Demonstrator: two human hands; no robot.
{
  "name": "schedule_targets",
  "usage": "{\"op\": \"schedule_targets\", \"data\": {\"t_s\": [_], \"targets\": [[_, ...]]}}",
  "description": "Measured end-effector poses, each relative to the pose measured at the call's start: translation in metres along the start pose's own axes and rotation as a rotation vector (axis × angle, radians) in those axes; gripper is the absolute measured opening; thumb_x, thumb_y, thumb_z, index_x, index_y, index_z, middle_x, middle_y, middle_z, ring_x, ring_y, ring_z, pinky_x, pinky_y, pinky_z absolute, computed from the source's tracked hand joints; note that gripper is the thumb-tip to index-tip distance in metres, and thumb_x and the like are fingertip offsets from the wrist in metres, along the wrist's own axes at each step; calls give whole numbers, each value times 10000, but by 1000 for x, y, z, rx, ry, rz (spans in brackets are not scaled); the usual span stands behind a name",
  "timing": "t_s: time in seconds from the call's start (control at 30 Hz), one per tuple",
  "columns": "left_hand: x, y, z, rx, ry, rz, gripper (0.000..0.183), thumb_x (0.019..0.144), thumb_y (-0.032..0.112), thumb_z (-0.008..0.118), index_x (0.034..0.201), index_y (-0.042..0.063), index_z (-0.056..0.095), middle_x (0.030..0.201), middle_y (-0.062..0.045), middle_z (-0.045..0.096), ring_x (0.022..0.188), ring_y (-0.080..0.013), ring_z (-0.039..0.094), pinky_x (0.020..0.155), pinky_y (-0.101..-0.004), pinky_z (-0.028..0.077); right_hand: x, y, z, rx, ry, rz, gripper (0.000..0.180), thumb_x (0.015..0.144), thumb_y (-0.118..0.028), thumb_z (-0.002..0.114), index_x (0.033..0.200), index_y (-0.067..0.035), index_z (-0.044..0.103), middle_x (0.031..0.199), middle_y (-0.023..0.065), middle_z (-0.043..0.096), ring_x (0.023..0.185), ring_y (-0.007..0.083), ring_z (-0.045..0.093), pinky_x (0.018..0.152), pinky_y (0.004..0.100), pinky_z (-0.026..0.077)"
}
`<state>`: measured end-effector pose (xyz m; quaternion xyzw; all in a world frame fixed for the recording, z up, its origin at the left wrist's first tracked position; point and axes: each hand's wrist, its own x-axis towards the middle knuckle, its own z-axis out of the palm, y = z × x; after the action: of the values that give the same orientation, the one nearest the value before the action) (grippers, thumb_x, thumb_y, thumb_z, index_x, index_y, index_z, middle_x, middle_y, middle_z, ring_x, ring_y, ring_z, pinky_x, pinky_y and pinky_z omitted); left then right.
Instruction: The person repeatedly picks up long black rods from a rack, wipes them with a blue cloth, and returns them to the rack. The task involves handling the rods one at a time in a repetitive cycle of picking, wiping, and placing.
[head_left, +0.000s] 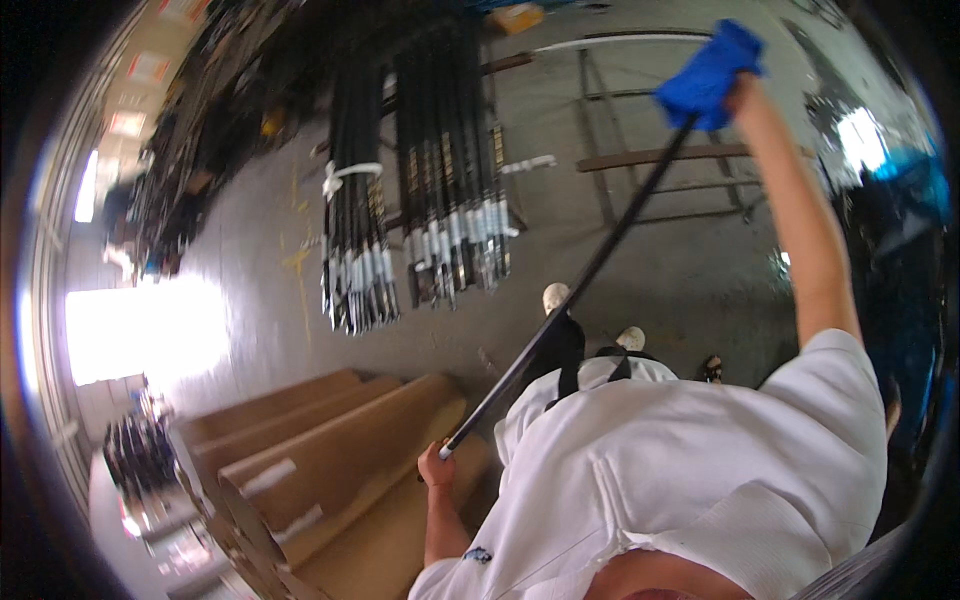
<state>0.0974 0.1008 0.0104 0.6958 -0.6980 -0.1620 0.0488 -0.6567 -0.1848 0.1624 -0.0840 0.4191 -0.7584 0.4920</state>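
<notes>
A long black rod (570, 304) slants across the view in front of my white shirt. Its lower end, with a short white band, is in the grip of my left hand (437, 466). High on the right, my right hand (741, 88) closes around the upper part of the rod through blue fabric (709, 75). Whether that fabric is a loose cloth or a glove, I cannot tell. It is blurred and hides the rod's upper end and most of the fingers.
Bundles of black rods (454, 187) with pale ends rest on supports ahead; a white strap (352, 171) ties the left one. Metal trestle frames (667, 157) stand beyond. Brown cardboard (337, 465) is close on my left. A sandalled foot (712, 369) shows at my right.
</notes>
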Motion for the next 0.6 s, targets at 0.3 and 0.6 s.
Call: {"op": "schedule_targets", "data": {"t_s": [0.3,0.6], "targets": [[27,9,14,-44,-22,-410,343,776,350,630,713,29,529,631,-190,558,642,-413,539,531,-449,411,59,-109,1,-143,-225,-404,291,914,-357,431,1043,-129,556,1012,60,600,831,191,556,661,319,463],[294,89,92,-390,-2,-381,293,835,311,560,932,40,500,849,-210,598,814,-414,556,677,-475,434,-70,115,52,-128,-160,192,399,902,-386,433,1175,-110,524,1146,3,555,1039,157,509,903,304,398]]}}
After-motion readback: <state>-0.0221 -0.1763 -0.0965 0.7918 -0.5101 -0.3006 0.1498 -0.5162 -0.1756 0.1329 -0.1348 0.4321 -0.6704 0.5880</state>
